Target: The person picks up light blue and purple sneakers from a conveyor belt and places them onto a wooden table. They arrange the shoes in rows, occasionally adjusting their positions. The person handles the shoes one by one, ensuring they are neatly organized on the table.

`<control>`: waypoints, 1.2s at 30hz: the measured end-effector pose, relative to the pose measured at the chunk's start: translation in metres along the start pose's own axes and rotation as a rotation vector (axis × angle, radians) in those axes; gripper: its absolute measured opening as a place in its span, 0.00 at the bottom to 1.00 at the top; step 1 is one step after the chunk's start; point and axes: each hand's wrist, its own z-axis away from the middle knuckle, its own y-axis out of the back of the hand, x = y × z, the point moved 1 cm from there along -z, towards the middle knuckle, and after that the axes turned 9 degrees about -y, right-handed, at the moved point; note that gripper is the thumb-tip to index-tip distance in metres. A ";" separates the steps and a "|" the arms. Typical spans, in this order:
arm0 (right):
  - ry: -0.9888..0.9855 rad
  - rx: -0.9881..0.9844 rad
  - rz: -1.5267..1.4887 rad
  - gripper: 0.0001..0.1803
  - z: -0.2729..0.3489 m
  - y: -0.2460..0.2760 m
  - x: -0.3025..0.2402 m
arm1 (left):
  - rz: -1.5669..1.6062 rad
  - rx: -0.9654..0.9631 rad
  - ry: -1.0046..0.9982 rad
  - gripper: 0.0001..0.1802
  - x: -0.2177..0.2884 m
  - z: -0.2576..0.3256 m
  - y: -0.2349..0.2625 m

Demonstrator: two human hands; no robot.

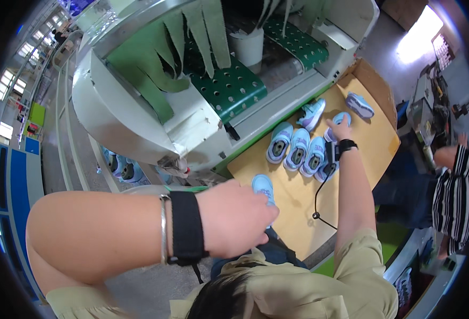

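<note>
Shoe in light blue (342,116) sits under the fingers of the right hand (341,129), on a tan board (293,212). Thumb and fingers stand apart over it, the thumb on its left side; how firmly they press, I cannot tell. Just right of those fingertips and a little beyond, a shoe tipped to show its sole (359,105) lies on the same board. To their left is a shoe with its toe pointing away (312,115); left of the fingers and nearer the body, a row of four shoes (297,149) runs back toward the wrist, openings facing up.

The left hand (240,215) has its fingers bent and blurred. Just past its knuckles shows one more blue shoe (262,186), partly covered by the hand; whether the fingers pinch it, I cannot tell.

A black band (187,226) circles the left wrist, behind the fingers. Beyond both hands' fingers stands a pale machine (112,101) with hanging green strips (213,32) and a perforated green belt (245,85). Well right of the right fingers is a person in a striped top (452,186).
</note>
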 end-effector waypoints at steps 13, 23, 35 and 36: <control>0.077 -0.168 -0.768 0.42 0.044 -0.002 -0.003 | 0.071 -0.032 0.024 0.17 0.011 0.002 -0.005; 1.161 -0.055 -0.570 0.38 0.252 0.001 -0.187 | 0.047 -0.176 0.005 0.21 0.005 -0.012 -0.002; 0.854 -0.354 -0.307 0.48 0.304 -0.078 0.047 | 0.005 -0.194 -0.043 0.18 0.013 0.004 -0.011; 0.791 -0.397 -0.263 0.49 0.306 -0.101 0.085 | 0.002 -0.188 -0.060 0.18 0.014 0.002 -0.007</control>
